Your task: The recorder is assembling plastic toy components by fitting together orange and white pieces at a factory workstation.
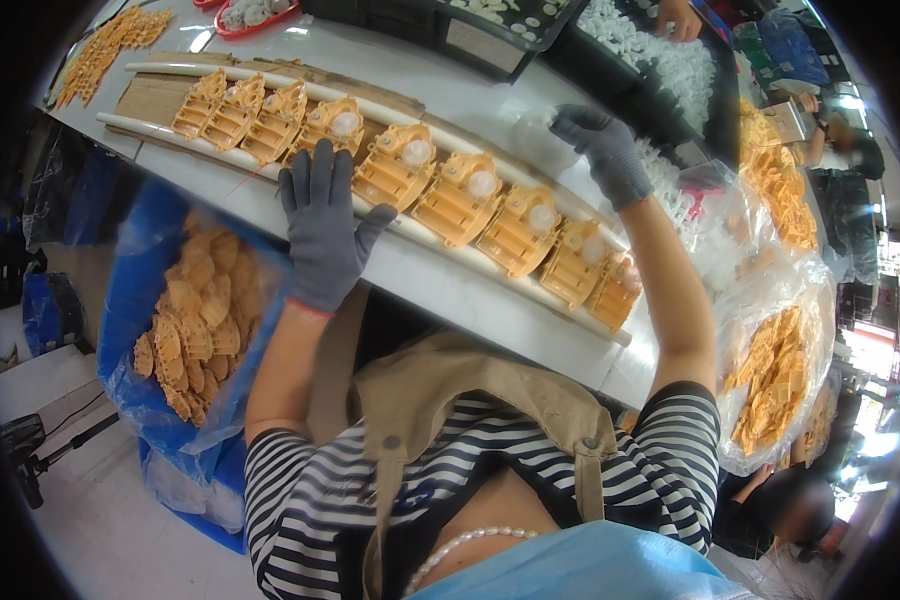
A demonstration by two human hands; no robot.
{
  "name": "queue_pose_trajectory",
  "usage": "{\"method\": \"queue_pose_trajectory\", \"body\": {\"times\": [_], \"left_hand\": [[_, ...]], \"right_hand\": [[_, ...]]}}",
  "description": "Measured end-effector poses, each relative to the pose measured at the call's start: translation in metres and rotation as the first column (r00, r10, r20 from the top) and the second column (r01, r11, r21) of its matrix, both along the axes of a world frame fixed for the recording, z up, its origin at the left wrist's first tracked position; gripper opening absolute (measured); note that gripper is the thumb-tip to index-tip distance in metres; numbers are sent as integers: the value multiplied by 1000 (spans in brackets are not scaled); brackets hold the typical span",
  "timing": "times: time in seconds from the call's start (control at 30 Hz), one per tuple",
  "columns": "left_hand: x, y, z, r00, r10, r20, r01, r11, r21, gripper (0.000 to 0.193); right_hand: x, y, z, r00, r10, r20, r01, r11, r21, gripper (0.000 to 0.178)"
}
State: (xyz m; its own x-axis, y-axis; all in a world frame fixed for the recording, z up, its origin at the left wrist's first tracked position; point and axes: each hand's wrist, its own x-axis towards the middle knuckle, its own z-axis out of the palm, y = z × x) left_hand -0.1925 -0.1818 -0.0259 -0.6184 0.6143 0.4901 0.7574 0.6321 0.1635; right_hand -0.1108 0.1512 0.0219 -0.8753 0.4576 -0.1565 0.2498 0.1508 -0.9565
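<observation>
A row of orange plastic housings (395, 172) lies across two white rails (440, 232). Those from the middle to the right carry clear round pieces (417, 153); the ones at the far left show none. My left hand (325, 230), in a grey glove, is open with its fingers stretched out, their tips touching or just over the near edge of a housing (332, 124) left of the middle. My right hand (602, 152), gloved too, is beyond the row with bent, closed fingers beside a translucent whitish piece (543, 138). Whatever it holds is hidden.
At left, a blue bin (135, 270) is filled with orange parts. Black trays (485, 45) of small white pieces stand at the back. Clear bags (775, 370) of orange parts sit at right. Another person's hand (678, 18) is at the far right back.
</observation>
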Motion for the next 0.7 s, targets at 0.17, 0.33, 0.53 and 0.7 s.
{"method": "queue_pose_trajectory", "body": {"times": [0.17,0.33,0.53,0.7], "left_hand": [[0,-8,-5,999,35,11,-35,999,-13,77],[-1,-6,-1,997,-33,63,30,998,47,75],[-13,-32,12,999,4,32,-10,981,193,71],[-40,-35,9,984,176,-1,-176,984,35,73]], "right_hand": [[4,16,-13,987,58,-149,-144,734,-664,32],[-16,-15,-2,919,216,-331,-395,456,-798,29],[-87,-122,43,893,423,-153,-450,837,-312,28],[-154,-166,20,853,518,-62,-502,848,172,18]]}}
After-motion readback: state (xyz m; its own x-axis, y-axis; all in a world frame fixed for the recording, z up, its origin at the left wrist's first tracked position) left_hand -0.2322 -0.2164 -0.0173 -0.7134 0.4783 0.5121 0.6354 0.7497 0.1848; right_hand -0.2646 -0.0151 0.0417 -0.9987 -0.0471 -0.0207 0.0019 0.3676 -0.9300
